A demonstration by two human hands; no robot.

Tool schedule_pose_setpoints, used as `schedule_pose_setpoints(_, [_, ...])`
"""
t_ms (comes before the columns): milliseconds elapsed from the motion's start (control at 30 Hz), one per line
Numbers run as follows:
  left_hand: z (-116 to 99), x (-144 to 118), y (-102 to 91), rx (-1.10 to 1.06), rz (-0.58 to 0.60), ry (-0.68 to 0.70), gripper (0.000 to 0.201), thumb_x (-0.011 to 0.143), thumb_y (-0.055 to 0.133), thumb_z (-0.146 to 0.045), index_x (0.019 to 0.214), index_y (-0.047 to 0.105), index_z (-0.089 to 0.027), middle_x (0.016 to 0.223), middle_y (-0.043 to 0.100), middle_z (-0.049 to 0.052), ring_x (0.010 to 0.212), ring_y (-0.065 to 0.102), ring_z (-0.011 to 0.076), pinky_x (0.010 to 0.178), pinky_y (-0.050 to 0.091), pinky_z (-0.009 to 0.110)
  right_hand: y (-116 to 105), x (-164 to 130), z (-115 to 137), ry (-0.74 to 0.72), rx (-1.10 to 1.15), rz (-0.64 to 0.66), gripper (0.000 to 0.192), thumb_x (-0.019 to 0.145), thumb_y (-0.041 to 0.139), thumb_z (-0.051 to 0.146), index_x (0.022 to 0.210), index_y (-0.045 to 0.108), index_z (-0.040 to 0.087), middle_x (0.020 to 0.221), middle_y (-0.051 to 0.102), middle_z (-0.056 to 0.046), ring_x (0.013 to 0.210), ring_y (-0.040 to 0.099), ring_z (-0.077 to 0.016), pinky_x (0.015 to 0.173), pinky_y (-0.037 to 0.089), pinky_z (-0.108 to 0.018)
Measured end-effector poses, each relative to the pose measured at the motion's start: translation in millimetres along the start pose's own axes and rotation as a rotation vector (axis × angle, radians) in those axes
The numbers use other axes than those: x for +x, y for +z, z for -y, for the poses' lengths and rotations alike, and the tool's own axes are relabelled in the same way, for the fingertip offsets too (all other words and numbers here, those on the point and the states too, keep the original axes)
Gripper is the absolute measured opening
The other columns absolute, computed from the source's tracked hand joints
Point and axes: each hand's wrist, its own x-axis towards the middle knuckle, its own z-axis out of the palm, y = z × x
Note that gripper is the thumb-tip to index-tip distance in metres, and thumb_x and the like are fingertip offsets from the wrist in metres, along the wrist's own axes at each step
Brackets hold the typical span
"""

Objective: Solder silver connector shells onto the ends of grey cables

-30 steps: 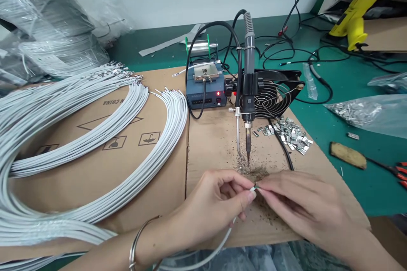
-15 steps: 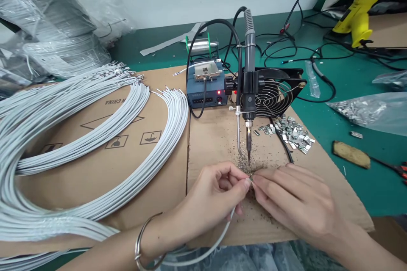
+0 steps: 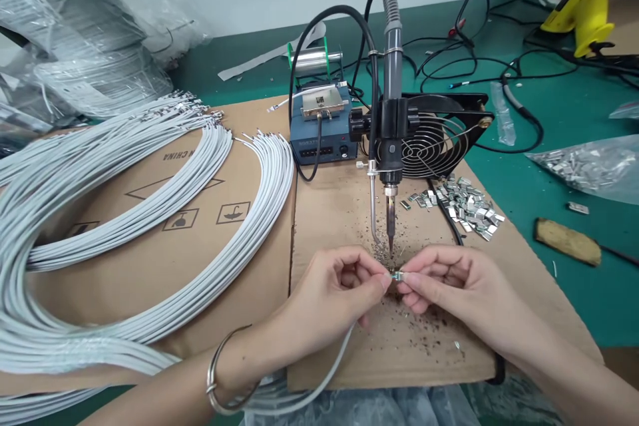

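My left hand [image 3: 344, 283] pinches the end of a white cable [image 3: 335, 367], whose length hangs below the palm and curves off to the lower left. My right hand [image 3: 452, 283] has thumb and forefinger closed on a small metal connector [image 3: 398, 275], which meets the cable end between my fingertips. Just above them the tip of a clamped soldering iron [image 3: 391, 226] points straight down, apart from the connector. Beside it a thin metal solder feed tube [image 3: 373, 210] bends toward the tip.
Bundled white cables [image 3: 239, 266] cover the cardboard [image 3: 319, 213] at left. Behind the iron stand a blue control box [image 3: 319, 136], a solder spool [image 3: 309, 60] and a fan [image 3: 432, 146]. Loose connectors [image 3: 472, 206], a bagful [image 3: 594, 163] and a tan sponge [image 3: 566, 241] lie at right.
My right hand has turned from covering the cable end to pinching the connector from the right, so the connector now shows. The red light on the blue box has gone dark.
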Motion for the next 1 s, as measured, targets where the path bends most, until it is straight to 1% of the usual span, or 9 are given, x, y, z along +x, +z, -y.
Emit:
schedule_pose_setpoints(100, [-1, 4, -1.2, 0.021, -0.027, 0.003, 0.015, 0.076, 0.061, -0.027, 0.071, 0.06, -0.013, 0.056, 0.051, -0.004, 0.04, 0.046, 0.0044, 0.037, 0.036, 0.015, -3, 5, 1, -0.004, -0.069, 0.007, 0.012, 0.071, 0.072, 0.026, 0.071, 0.068, 0.015, 0.063, 0.072, -0.004, 0.055, 0.067, -0.0118, 0.052, 0.056, -0.018])
schedule_pose_setpoints(233, [0, 9, -3.4, 0.06, -0.039, 0.021, 0.015, 0.075, 0.061, -0.026, 0.071, 0.06, -0.012, 0.058, 0.052, -0.003, 0.041, 0.044, 0.0044, 0.039, 0.037, 0.016, -5, 13, 2, -0.032, -0.125, -0.014, 0.016, 0.063, 0.076, 0.029, 0.068, 0.07, 0.015, 0.06, 0.071, -0.005, 0.051, 0.067, -0.0135, 0.049, 0.057, -0.019])
schedule_pose_setpoints(367, [3, 13, -4.8, 0.068, -0.045, 0.032, 0.013, 0.076, 0.06, -0.025, 0.072, 0.06, -0.013, 0.059, 0.051, -0.004, 0.043, 0.043, 0.0044, 0.04, 0.036, 0.016, -6, 20, 7, 0.002, -0.14, 0.006, 0.014, 0.058, 0.079, 0.026, 0.064, 0.069, 0.016, 0.056, 0.07, -0.003, 0.048, 0.065, -0.0121, 0.047, 0.057, -0.018])
schedule_pose_setpoints(467, [3, 14, -5.2, 0.085, -0.076, 0.028, 0.014, 0.077, 0.059, -0.026, 0.071, 0.058, -0.014, 0.059, 0.051, -0.004, 0.042, 0.042, 0.0041, 0.04, 0.035, 0.016, -6, 24, 9, 0.019, -0.112, 0.026, 0.011, 0.059, 0.078, 0.02, 0.063, 0.069, 0.016, 0.053, 0.068, -0.001, 0.045, 0.062, -0.0096, 0.045, 0.055, -0.016])
schedule_pose_setpoints(533, [2, 15, -5.4, 0.089, -0.079, 0.024, 0.014, 0.077, 0.059, -0.025, 0.069, 0.057, -0.014, 0.056, 0.05, -0.005, 0.041, 0.041, 0.0037, 0.039, 0.033, 0.016, -7, 26, 10, 0.03, -0.097, 0.035, 0.01, 0.059, 0.077, 0.016, 0.063, 0.068, 0.015, 0.053, 0.068, -0.001, 0.046, 0.062, -0.0094, 0.046, 0.054, -0.015])
schedule_pose_setpoints(733, [-1, 17, -5.7, 0.04, -0.077, 0.016, 0.016, 0.076, 0.06, -0.023, 0.065, 0.052, -0.015, 0.058, 0.051, -0.005, 0.041, 0.04, 0.003, 0.039, 0.032, 0.015, -6, 26, 9, 0.015, -0.029, 0.026, 0.008, 0.068, 0.072, 0.019, 0.069, 0.065, 0.015, 0.062, 0.07, -0.002, 0.052, 0.064, -0.0089, 0.05, 0.054, -0.014])
schedule_pose_setpoints(1000, [-1, 18, -6.3, 0.096, -0.059, -0.004, 0.013, 0.075, 0.06, -0.023, 0.067, 0.054, -0.015, 0.054, 0.048, -0.005, 0.041, 0.04, 0.0038, 0.039, 0.032, 0.016, -9, 25, 9, 0.041, -0.064, 0.039, 0.006, 0.062, 0.073, 0.014, 0.065, 0.068, 0.015, 0.054, 0.068, 0.0, 0.047, 0.062, -0.0081, 0.046, 0.053, -0.012])
